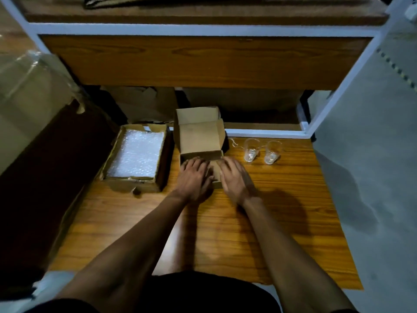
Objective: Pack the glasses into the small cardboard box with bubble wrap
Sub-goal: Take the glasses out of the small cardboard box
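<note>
A small cardboard box (200, 136) stands in the middle of the wooden board, its lid flapped up and back. My left hand (194, 177) and my right hand (234, 177) both lie over the box's near part with fingers stretched forward, touching the cardboard. Much of the box's opening is hidden under them. Two clear glasses (251, 150) (272, 152) stand upright side by side to the right of the box, apart from my right hand. A wider cardboard box of white bubble wrap (136, 153) sits to the left of the small box.
The wooden board (225, 222) lies on the floor in front of a low wooden shelf with a white frame (266, 133). A dark surface runs along the left, with a plastic-wrapped bundle (29, 91) above it. Grey floor lies to the right. My knees show at the bottom.
</note>
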### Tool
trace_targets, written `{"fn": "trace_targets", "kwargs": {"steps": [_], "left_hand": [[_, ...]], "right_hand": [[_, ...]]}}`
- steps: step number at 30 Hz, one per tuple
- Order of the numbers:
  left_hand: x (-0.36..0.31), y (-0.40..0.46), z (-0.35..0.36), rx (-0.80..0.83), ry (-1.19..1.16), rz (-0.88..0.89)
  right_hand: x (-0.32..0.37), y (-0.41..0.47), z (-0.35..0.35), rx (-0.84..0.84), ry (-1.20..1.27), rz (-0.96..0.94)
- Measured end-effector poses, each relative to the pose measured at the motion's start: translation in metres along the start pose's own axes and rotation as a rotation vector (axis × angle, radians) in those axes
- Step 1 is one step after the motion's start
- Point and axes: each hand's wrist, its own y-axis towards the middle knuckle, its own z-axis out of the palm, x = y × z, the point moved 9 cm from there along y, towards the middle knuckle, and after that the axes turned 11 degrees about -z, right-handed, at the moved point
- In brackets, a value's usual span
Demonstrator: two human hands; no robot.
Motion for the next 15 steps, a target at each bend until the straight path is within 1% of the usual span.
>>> {"fn": "trace_targets", "kwargs": {"steps": [2, 3, 7, 10, 15], "left_hand": [[0.022, -0.015, 0.004, -0.010, -0.020, -0.074], [0.029, -0.020, 0.006, 0.008, -0.020, -0.104], [0.043, -0.031, 0.023, 0.124, 0.000, -0.190], [0.047, -0.031, 0.032, 0.182, -0.074, -0.215], [0.053, -0.032, 0.041, 0.185, -0.127, -0.148]], "right_hand": [[0.007, -0.005, 0.030, 0.138, 0.040, 0.061], [0.007, -0.008, 0.040, 0.177, 0.073, 0.101], [0.007, -0.015, 0.058, 0.251, 0.183, 0.202], [0.006, -0.023, 0.067, 0.232, 0.223, 0.253], [0.010, -0.035, 0.068, 0.151, 0.237, 0.254]]}}
